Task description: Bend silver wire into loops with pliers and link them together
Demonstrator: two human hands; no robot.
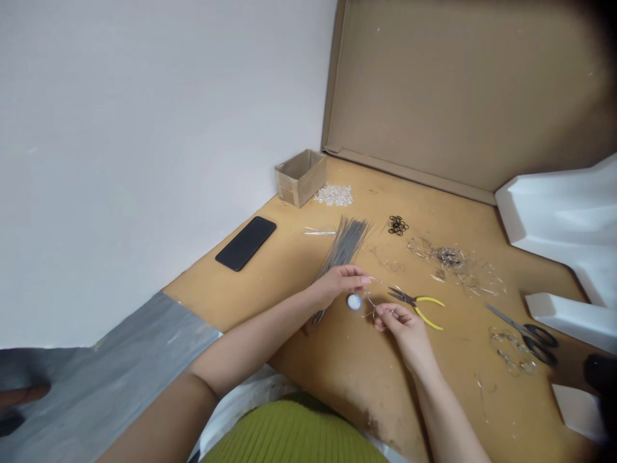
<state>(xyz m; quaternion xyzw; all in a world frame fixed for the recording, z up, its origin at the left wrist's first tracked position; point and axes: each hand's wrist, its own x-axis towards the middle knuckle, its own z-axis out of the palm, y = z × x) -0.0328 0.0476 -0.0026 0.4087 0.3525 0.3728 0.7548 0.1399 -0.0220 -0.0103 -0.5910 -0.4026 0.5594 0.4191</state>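
Note:
Between my two hands runs a thin, silvery wire piece (370,299) with loops. My left hand (343,283) pinches its upper end, above the near part of a bundle of grey wires (348,243). Lower and to the right, my right hand (396,319) is closed on the other end of the piece. A small round container (354,301), blue-rimmed with a white middle, sits just below my left fingers. Pliers with yellow handles (429,310) lie beyond my right hand, their dark jaws pointing left.
An open cardboard box (301,180) stands at the back beside clear beads (335,195). A black phone (246,243) lies left. Black rings (397,225), tangled wire (453,258), scissors (527,333) and white foam pieces (569,218) are right.

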